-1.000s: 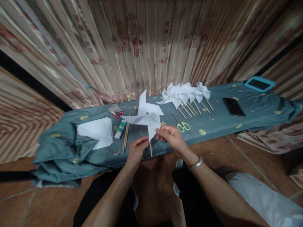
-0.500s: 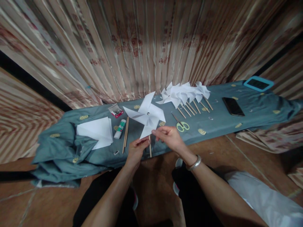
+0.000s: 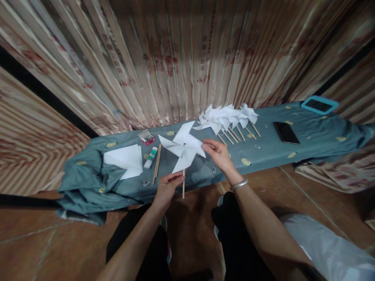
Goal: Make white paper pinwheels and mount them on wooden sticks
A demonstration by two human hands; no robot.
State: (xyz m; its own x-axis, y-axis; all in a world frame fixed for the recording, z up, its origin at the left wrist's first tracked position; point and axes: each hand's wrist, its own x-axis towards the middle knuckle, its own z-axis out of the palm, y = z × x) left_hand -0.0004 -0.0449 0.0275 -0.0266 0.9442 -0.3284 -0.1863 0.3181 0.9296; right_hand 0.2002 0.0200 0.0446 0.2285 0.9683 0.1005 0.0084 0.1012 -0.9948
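A white paper pinwheel [image 3: 184, 146] with a silver pin at its hub is held up over the front of the cloth-covered bench. My left hand [image 3: 170, 186] is closed around its wooden stick, just below the blades. At the right-hand blade, the fingers of my right hand [image 3: 218, 154] pinch the paper tip. Left of the pinwheel lie a few loose wooden sticks [image 3: 157, 164], a green and white glue stick [image 3: 150, 157] and a small open box of pins [image 3: 146, 137]. Beyond my right hand rests a row of several other white pinwheels [image 3: 225, 119], their sticks pointing toward me.
A stack of white paper [image 3: 124, 160] lies at the left on the green cloth [image 3: 263, 156]. Toward the right are a black phone [image 3: 286, 132] and a blue-framed tablet-like device [image 3: 320, 104]. A patterned curtain [image 3: 175, 89] hangs behind the bench.
My right hand has moved up from the lower blade by the stick to the right-hand blade. The pinwheel has turned slightly. The green scissors seen before are now hidden behind my right hand.
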